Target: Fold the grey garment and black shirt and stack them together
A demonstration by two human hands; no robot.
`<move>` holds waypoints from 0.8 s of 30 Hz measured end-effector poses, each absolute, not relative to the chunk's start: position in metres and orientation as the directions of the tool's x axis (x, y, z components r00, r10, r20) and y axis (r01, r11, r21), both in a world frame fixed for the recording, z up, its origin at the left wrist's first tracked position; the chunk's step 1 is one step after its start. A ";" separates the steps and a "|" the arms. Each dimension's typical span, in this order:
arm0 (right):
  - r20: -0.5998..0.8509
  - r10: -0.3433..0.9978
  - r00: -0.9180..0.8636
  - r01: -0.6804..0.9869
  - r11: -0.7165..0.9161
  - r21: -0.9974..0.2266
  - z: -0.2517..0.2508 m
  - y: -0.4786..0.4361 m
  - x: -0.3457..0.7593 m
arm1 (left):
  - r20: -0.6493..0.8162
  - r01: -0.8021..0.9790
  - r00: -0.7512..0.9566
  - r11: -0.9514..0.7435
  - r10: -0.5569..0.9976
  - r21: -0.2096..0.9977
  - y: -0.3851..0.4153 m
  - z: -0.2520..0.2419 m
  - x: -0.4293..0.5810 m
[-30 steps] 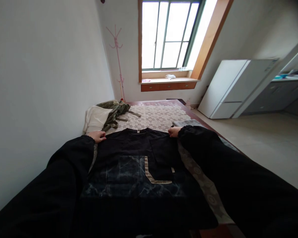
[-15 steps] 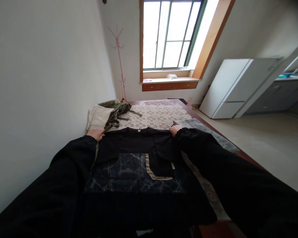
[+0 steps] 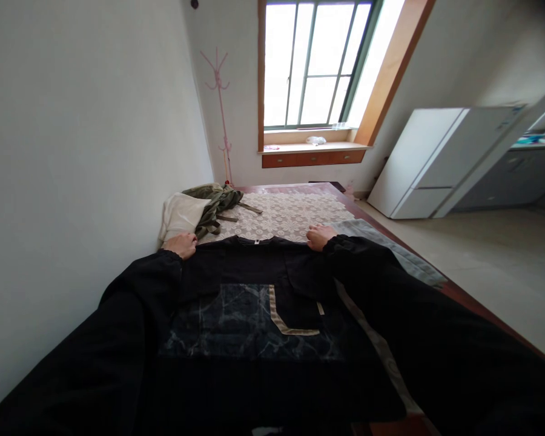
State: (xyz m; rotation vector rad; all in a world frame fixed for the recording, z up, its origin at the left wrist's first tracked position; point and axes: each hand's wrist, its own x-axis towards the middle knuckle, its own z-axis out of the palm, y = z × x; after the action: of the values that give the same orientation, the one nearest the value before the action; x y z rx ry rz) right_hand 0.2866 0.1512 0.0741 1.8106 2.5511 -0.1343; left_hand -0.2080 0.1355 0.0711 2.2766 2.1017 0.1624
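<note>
- A black shirt (image 3: pixel 254 303) lies flat, front up, on a lace tablecloth (image 3: pixel 286 215) covering the table; its collar points away from the person and its hem runs toward the bottom of the view.
- The left hand (image 3: pixel 180 244) rests at the shirt's far left shoulder corner, fingers curled down onto the cloth edge; whether they pinch it or only press it cannot be told.
- The right hand (image 3: pixel 318 236) sits at the far right shoulder corner, knuckles up, fingers bent and close together on the fabric edge.
- The collar lies between the two hands.
- A cream cloth (image 3: pixel 181 213) and an olive garment (image 3: pixel 215 203) are bunched just beyond the left hand.
- A grey cloth (image 3: pixel 381 242) lies beside the right forearm.
</note>
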 end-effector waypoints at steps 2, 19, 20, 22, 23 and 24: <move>-0.081 0.949 -0.304 0.952 0.302 -0.042 0.071 0.158 0.275 | 0.052 0.985 0.099 -0.105 0.994 0.137 0.145 0.065 -0.194; -0.050 0.980 -0.193 0.962 0.180 -0.205 0.030 0.205 0.234 | 0.020 0.943 0.035 -0.040 0.999 0.330 0.203 0.027 -0.115; -0.041 0.980 -0.195 0.961 0.182 -0.210 0.029 0.205 0.234 | 0.033 0.939 0.039 -0.048 0.999 0.341 0.203 0.026 -0.114; -0.030 0.980 -0.196 0.959 0.185 -0.216 0.025 0.204 0.230 | 0.056 0.926 0.061 -0.077 0.997 0.369 0.203 0.023 -0.111; -0.026 0.980 -0.196 0.958 0.185 -0.217 0.023 0.204 0.227 | 0.067 0.919 0.073 -0.093 0.995 0.383 0.204 0.022 -0.109; -0.021 0.981 -0.194 0.959 0.185 -0.217 0.022 0.204 0.224 | 0.080 0.912 0.084 -0.109 0.993 0.395 0.205 0.021 -0.107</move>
State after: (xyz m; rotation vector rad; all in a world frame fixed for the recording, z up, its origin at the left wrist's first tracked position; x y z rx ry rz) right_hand 0.2240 0.2040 0.0218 2.0667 2.5087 -0.2970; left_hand -0.1073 0.2049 0.0209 2.1181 1.9151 0.4830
